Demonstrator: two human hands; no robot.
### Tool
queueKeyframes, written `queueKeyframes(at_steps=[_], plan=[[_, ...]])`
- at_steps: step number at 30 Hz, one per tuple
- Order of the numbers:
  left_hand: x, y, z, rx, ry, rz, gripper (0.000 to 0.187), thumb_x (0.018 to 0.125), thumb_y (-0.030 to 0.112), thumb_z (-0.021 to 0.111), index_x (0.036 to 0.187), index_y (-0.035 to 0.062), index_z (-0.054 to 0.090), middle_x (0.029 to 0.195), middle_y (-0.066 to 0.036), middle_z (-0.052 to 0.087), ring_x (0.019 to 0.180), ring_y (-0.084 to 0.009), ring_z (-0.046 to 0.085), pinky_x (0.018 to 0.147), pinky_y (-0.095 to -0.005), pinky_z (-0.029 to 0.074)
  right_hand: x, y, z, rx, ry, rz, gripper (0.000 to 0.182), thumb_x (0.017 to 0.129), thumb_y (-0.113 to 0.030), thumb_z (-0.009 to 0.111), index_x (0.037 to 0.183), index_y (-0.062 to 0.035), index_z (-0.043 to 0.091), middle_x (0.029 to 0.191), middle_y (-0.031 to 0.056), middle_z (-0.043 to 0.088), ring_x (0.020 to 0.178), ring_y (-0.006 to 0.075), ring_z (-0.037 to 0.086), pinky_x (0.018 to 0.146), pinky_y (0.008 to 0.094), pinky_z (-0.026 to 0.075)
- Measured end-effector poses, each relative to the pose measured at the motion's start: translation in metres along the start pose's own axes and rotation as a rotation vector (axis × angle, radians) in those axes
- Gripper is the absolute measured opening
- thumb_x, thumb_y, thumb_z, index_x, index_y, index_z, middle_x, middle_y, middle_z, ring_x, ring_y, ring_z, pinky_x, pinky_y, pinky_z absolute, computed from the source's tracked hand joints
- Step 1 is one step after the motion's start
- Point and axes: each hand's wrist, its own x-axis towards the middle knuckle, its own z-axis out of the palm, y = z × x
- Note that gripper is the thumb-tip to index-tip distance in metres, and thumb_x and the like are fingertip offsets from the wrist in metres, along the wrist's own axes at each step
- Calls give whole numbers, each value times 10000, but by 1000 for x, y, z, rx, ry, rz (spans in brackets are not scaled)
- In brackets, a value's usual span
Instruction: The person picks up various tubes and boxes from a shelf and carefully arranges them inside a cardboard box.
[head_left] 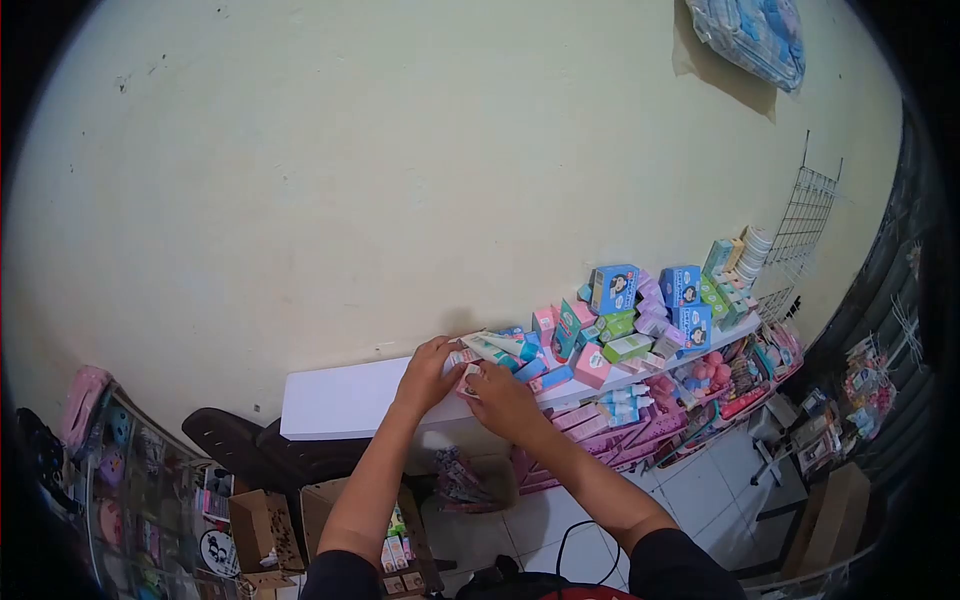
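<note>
Far L: pink bag atop a display case w/ small goods behind its clear front; next to it, an open cardboard box, then a dark chair pushed nr the wall. Another carton, w/ small packs inside, sits partly behind the L forearm. White shelf runs along the wall. L hand is over it at the L end of the pile, fingers bent & close tog.; can't tell if they grip anything. Small pale box is btwn the two hands, above the shelf's front edge. R hand comes in from the other side, fingers curled at the box; can't tell if clamped or just touching. Just behind: white/teal tubes lying tilted on other packs. Below, a bin w/ patterned packets. Further R on shelf: pink box, green box, blue boxes etc., jumbled. Under them, pink baskets w/ blue-white bottles nr the top. Far R: stacked white tubs at shelf end, wire grid on wall, dark curtain.
</note>
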Motion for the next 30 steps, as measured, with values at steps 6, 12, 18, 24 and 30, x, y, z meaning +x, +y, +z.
queueKeyframes(at_steps=[6,12,18,24,30], plan=[[-5,2,-13,-16,-24,-64,474,777,161,793,1206,70,613,1134,-158,586,1099,-331,571,943,-387,482,2,-2,-5,-48,-31,30,338,773,-163,727,1066,-54,599,1055,167,550,1032,345,580,777,421,558],[-16,1,-19,-58,-64,-189,650,729,172,830,1311,76,557,1176,-149,557,1117,-304,573,954,-358,480,4,3,0,-59,-16,27,336,748,-160,741,1041,-65,604,1047,157,558,1028,342,582,790,428,546],[-26,18,-31,-75,41,-247,719,710,173,822,1353,72,517,1188,-152,525,1082,-307,591,944,-353,487,3,0,-7,-22,-39,46,490,735,-227,768,1177,-91,603,1087,171,571,1047,342,582,820,436,515],[-47,27,-38,-460,235,-461,644,760,125,789,1345,74,525,1205,-125,488,1118,-250,595,883,-353,532,3,-18,-17,96,44,131,603,680,-271,804,1206,-62,594,1032,155,545,985,333,570,827,435,497],[-83,50,-52,-1100,371,-659,451,881,14,664,1311,13,529,1179,-104,595,965,-154,638,846,-258,538,0,-34,-7,376,213,178,642,652,-242,831,1191,-39,547,1088,180,463,1040,334,507,914,428,457]])
